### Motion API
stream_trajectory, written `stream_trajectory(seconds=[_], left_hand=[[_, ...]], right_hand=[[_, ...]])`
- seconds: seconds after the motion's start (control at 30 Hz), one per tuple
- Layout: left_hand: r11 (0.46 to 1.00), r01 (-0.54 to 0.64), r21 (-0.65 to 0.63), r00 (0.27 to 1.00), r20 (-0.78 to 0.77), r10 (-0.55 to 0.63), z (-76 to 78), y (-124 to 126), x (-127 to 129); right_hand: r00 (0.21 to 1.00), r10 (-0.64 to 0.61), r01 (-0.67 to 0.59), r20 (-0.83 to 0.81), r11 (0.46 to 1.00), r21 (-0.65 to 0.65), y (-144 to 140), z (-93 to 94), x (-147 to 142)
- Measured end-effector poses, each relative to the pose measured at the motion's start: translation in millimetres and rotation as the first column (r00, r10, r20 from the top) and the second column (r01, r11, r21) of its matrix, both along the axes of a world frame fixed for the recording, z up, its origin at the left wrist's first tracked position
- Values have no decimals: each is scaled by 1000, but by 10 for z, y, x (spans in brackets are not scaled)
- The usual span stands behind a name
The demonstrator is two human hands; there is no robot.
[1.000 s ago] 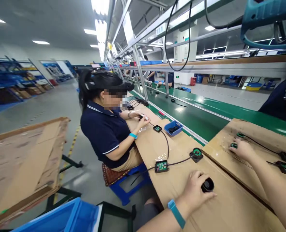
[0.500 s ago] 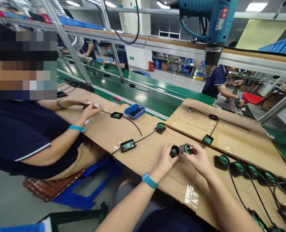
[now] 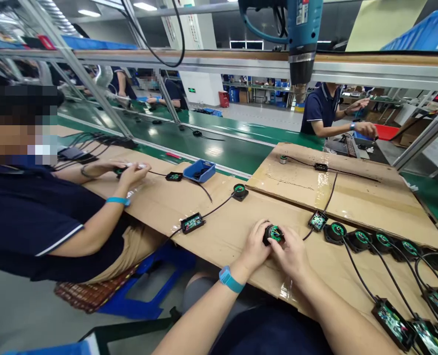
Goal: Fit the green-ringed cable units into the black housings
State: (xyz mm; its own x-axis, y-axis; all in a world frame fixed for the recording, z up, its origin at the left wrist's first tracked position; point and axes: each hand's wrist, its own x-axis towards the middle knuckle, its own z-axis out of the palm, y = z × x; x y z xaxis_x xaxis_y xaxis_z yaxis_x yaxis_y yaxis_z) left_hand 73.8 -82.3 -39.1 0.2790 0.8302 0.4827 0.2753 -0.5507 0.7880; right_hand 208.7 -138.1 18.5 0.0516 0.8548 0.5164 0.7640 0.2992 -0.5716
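My left hand is closed round a black round housing above the cardboard. My right hand grips a round part with a green ring-shaped circuit board and thin coloured wires, its thumb on the near side. That part now sits in or against the housing's mouth; the fingers hide how deep. A black cable runs from near my right hand to an open black box with a green circuit board. To the right stand several like round housings, cabled to open black boxes.
Cardboard covers the bench. Left of my hands lie another round housing and a cabled box. A blue bin stands farther back. A co-worker sits at the left. A power drill hangs overhead.
My hands have come together. The round part with the green board, held apart beside the housing before, is now at the housing's mouth. The view has shifted slightly.
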Motion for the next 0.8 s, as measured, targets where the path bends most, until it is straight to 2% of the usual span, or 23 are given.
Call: stream_trajectory(seconds=[0.2, 0.43, 0.5, 0.57, 0.7, 0.8], left_hand=[[998, 12, 59, 1000, -27, -10, -55, 19, 14], [997, 22, 75, 997, -78, -16, -55, -3, -4], [997, 23, 71, 995, -96, -16, -34, -19, -11], [999, 13, 37, 994, -106, -9, -10, -28, -16], [996, 35, -77, 998, -48, -38, 18, -13, -14], [988, 68, -138, 998, 18, -66, 18, 32, 7]], right_hand=[[998, -43, 47, 49, 995, -92, 12, -45, 21], [972, -202, 222, 122, 958, -181, 24, -74, -4], [969, -211, 237, 131, 944, -230, 20, -71, -20], [978, -169, 195, 122, 949, -247, 3, -55, -19], [995, -30, 50, 97, 978, -201, -16, -29, 29], [994, 73, -53, 75, 969, -240, 51, -58, 92]])
